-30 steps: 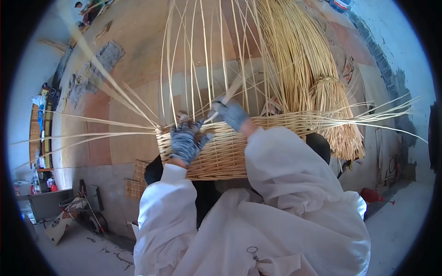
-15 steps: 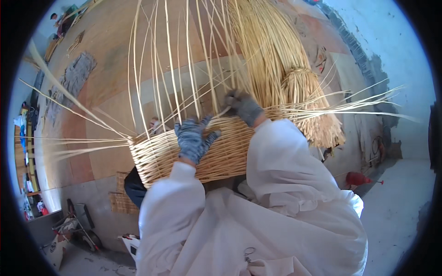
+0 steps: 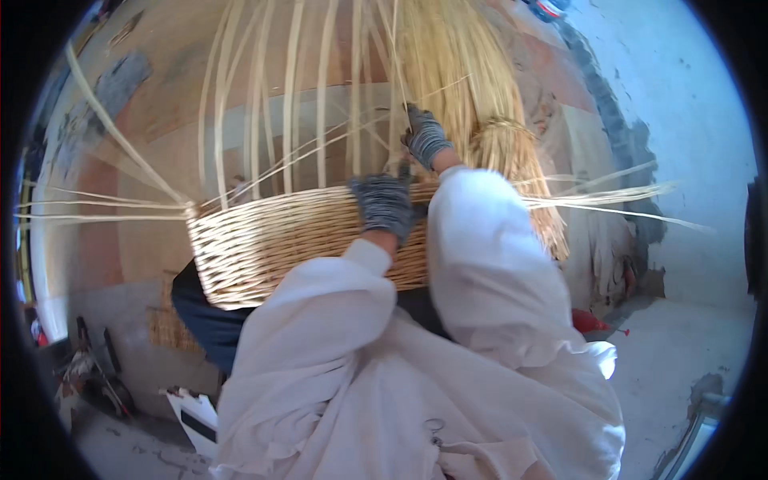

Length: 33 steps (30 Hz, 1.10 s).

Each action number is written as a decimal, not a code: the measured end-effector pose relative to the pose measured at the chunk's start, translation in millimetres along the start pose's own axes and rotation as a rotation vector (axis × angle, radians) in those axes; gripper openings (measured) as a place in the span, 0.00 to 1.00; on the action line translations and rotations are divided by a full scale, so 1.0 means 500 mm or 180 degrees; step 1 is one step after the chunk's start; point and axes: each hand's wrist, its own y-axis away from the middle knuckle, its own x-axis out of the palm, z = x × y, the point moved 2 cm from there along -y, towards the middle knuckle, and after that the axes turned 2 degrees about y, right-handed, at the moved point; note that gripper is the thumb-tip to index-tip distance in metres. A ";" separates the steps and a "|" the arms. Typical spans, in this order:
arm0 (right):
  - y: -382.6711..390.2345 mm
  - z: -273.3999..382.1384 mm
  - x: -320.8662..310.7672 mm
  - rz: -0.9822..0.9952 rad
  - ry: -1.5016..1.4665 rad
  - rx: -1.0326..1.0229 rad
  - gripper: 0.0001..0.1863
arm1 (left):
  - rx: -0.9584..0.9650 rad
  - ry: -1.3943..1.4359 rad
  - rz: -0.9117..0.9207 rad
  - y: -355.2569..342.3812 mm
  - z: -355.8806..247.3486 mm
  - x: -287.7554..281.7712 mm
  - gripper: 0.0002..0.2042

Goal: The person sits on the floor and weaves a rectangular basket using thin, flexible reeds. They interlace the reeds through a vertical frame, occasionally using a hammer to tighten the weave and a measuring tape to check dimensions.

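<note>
A wicker basket (image 3: 272,240) lies across my lap, with tall pale upright rods (image 3: 289,104) rising from its far edge. My left hand (image 3: 384,204), in a grey striped glove, is closed over the top edge right of the middle. Farther out and to the right, my right hand (image 3: 426,136), in a matching glove, is closed around a thin willow rod (image 3: 395,60) beside the uprights. Its fingertips are partly hidden. Loose rod ends (image 3: 608,197) stick out past the basket's right side, others from its left corner.
A big tied bundle of willow rods (image 3: 468,72) lies just beyond my right hand. A red container (image 3: 588,322) stands by the right wall. Woven pieces (image 3: 172,328) lie on the floor at left, near a wheeled metal frame (image 3: 100,384). A grey cloth (image 3: 120,84) lies far left.
My right hand has lifted away from the basket's edge, outward along the rods. My left hand has slid right along the edge and closed. The view has shifted slightly.
</note>
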 end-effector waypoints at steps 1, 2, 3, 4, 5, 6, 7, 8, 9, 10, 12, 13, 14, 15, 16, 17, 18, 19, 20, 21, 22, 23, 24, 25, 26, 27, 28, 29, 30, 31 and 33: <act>-0.018 -0.064 0.038 0.0114 0.0438 -0.0110 0.16 | 0.0221 -0.0109 -0.0009 -0.001 -0.036 0.030 0.37; 0.007 0.109 -0.045 0.0203 -0.0144 0.0470 0.19 | -0.0182 -0.0308 -0.0101 -0.015 0.029 0.044 0.38; 0.045 0.116 -0.086 -0.0737 -0.0647 -0.0453 0.22 | -0.0139 -0.0044 -0.0204 -0.017 0.032 0.044 0.36; 0.106 0.097 -0.124 0.0356 -0.1824 0.0656 0.31 | -0.0090 0.0212 -0.0321 -0.013 0.042 0.045 0.34; 0.176 0.052 -0.131 0.0126 -0.3596 0.0900 0.30 | 0.0066 0.0138 -0.0412 -0.006 0.055 0.050 0.32; 0.241 0.067 -0.192 0.0822 -0.4122 0.0549 0.28 | 0.0316 0.0176 -0.0468 -0.003 0.060 0.060 0.29; 0.284 0.030 -0.193 0.0908 -0.3645 0.0679 0.23 | 0.0260 0.0241 -0.0596 -0.001 0.073 0.072 0.29; 0.319 -0.002 -0.195 0.0937 -0.3126 0.0859 0.19 | 0.0269 0.0340 -0.0691 0.000 0.072 0.092 0.29; 0.295 0.041 -0.188 0.0786 -0.3042 0.1521 0.17 | 0.0267 0.0461 -0.0799 -0.001 0.052 0.106 0.29; 0.261 0.062 -0.185 0.0863 -0.2849 0.1598 0.16 | 0.0286 0.0627 -0.0953 0.001 0.049 0.112 0.31; 0.203 0.094 -0.186 0.1302 -0.2404 0.1536 0.23 | 0.0134 0.0438 -0.0740 0.002 0.062 0.076 0.35; 0.169 0.145 -0.191 0.1948 -0.2203 0.1648 0.27 | -0.0024 0.0178 -0.0473 0.006 0.064 0.050 0.36; 0.142 0.167 -0.188 0.2318 -0.2026 0.1586 0.26 | 0.0010 0.0108 -0.0373 0.007 0.063 0.036 0.37; 0.109 0.159 -0.177 0.2426 -0.2096 0.1912 0.32 | -0.0008 0.0054 -0.0279 0.010 0.058 0.026 0.37; 0.089 0.136 -0.185 0.2513 -0.2130 0.2305 0.37 | 0.0087 0.0099 -0.0222 0.016 0.034 0.021 0.37; 0.065 0.121 -0.203 0.2766 -0.1792 0.2522 0.39 | 0.0157 0.0130 -0.0132 0.020 0.019 0.010 0.37; 0.046 0.135 -0.202 0.3144 -0.1494 0.2586 0.41 | 0.0060 0.0083 -0.0086 0.022 0.029 0.001 0.38; 0.040 0.143 -0.213 0.3118 -0.1521 0.2305 0.38 | 0.0036 0.0018 -0.0212 0.023 0.034 -0.008 0.37; 0.046 0.152 -0.221 0.3190 -0.1353 0.1600 0.31 | -0.0022 -0.0017 -0.0199 0.026 0.035 -0.016 0.37; 0.060 0.160 -0.229 0.3222 -0.1172 0.0907 0.25 | -0.0067 -0.0049 -0.0187 0.029 0.032 -0.024 0.37; 0.060 0.143 -0.209 0.3183 -0.0221 -0.0588 0.21 | -0.0084 -0.0112 -0.0165 0.028 0.028 -0.027 0.37; 0.057 0.128 -0.182 0.2620 0.0743 -0.2008 0.20 | -0.0159 -0.0379 0.0036 0.023 0.029 -0.023 0.36; 0.050 0.121 -0.178 0.1870 -0.1168 -0.0763 0.22 | -0.0131 -0.0306 0.0064 0.025 0.028 -0.018 0.36; 0.048 0.109 -0.178 0.0932 -0.2955 0.0521 0.25 | -0.0112 -0.0220 0.0105 0.029 0.023 -0.020 0.35; 0.062 0.085 -0.185 -0.0218 -0.4615 0.1834 0.27 | -0.0085 -0.0138 0.0150 0.030 0.017 -0.016 0.35; 0.071 0.086 -0.214 -0.0227 -0.4342 0.1556 0.28 | -0.0088 -0.0261 0.0014 0.032 0.025 -0.017 0.34; 0.102 0.077 -0.259 -0.0251 -0.4068 0.1293 0.28 | -0.0205 -0.0336 0.0123 0.033 0.031 -0.017 0.34; 0.133 0.075 -0.313 -0.0286 -0.3722 0.0994 0.28 | -0.0304 -0.0346 0.0192 0.034 0.032 -0.036 0.33; 0.210 0.016 -0.303 -0.0350 -0.3909 0.1258 0.27 | -0.0271 -0.0399 0.0328 0.032 0.019 -0.027 0.33; 0.290 -0.052 -0.290 -0.0084 -0.5027 0.1524 0.25 | -0.0214 -0.0205 0.0106 0.033 0.011 -0.014 0.31; 0.357 -0.078 -0.276 -0.0332 -0.5232 0.1479 0.23 | 0.0006 -0.0789 -0.0679 0.047 -0.010 0.003 0.31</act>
